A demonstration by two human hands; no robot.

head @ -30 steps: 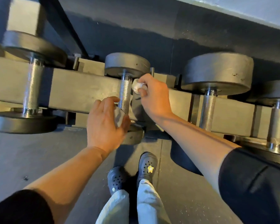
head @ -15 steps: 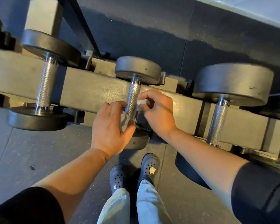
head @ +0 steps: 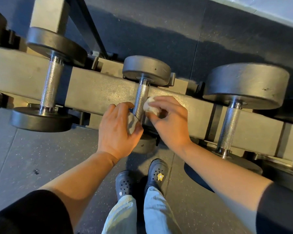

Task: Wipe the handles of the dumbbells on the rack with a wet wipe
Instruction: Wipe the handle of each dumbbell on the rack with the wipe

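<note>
Three dumbbells lie across the grey rack beam point(head: 95, 92). The middle dumbbell's knurled steel handle point(head: 141, 98) runs between my two hands. My left hand point(head: 115, 129) holds a whitish wet wipe point(head: 132, 123) against the handle's lower left side, thumb curled beneath it. My right hand point(head: 171, 122) pinches a second bunched wipe point(head: 150, 105) against the handle's right side. The near weight plate point(head: 145, 144) of this dumbbell is mostly hidden by my hands.
A left dumbbell handle point(head: 52, 81) and a larger right dumbbell handle point(head: 229, 125) sit on the same beam. A black rack upright point(head: 88, 26) slants at the back. Dark rubber floor point(head: 32, 157) and my two clogs point(head: 142, 179) lie below.
My right hand has slid down the middle handle with its wipe. The left hand stays low on the handle. The camera has tilted, shifting the rack lower in view.
</note>
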